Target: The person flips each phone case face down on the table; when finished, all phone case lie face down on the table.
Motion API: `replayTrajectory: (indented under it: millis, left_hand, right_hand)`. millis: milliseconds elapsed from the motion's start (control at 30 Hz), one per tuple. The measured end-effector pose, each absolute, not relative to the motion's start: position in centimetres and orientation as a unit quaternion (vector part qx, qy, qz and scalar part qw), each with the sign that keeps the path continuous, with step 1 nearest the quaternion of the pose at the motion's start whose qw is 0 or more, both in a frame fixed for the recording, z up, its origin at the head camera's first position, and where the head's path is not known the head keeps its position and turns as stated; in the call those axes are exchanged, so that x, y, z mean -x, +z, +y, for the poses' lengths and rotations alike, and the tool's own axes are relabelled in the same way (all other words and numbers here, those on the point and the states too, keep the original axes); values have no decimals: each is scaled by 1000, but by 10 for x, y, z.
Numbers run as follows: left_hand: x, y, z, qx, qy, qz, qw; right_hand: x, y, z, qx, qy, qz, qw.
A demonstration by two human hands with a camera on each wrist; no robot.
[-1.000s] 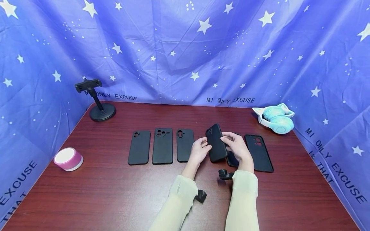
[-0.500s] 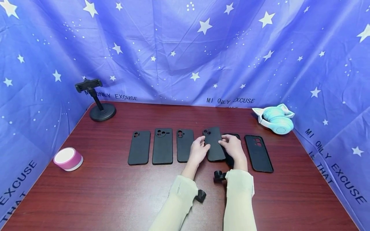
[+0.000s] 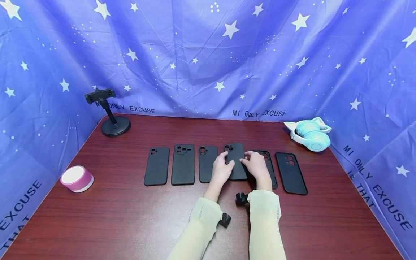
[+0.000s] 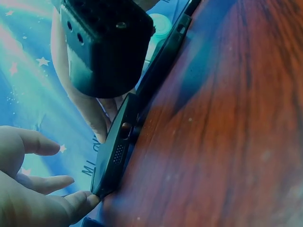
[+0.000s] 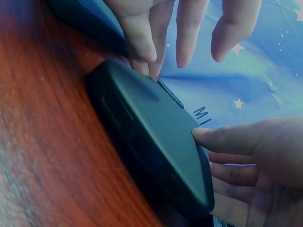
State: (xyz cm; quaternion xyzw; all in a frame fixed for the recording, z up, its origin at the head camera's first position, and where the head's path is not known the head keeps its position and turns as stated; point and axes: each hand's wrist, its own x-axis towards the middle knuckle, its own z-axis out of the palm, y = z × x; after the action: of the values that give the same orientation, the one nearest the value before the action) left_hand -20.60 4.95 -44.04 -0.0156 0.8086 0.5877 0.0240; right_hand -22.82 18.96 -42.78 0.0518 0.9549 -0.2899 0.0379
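Observation:
A black phone case lies back side up between my two hands, fourth from the left in a row. My right hand pinches its right edge; in the right wrist view the thumb presses the back and the fingers are at the side. My left hand is at its left edge. In the left wrist view a left fingertip touches the case's corner while other fingers stand apart from it. Partly hidden behind my right hand is another black case, inner side up.
Three black cases lie back up to the left, the nearest one beside my left hand. At the right lies a case with its inside showing. Around them stand a phone stand, a pink-and-white cylinder and cat-ear headphones.
The phone case has gone from tilted up to lying flatter and has shifted left. My right hand has moved left with it, uncovering more of the case behind. My left hand has barely moved.

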Motion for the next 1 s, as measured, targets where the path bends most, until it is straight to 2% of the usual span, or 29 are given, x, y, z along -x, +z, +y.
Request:
replayTrajectory:
  millis: [467,1000]
  left_hand:
    - [206,-438,49,24,550,833,52]
    - [204,-435,54,7,507,861,30]
  right_hand:
    - [227,-428,185,-56,-290,953,67]
    - [227,-428,189,-35,-329,941,69]
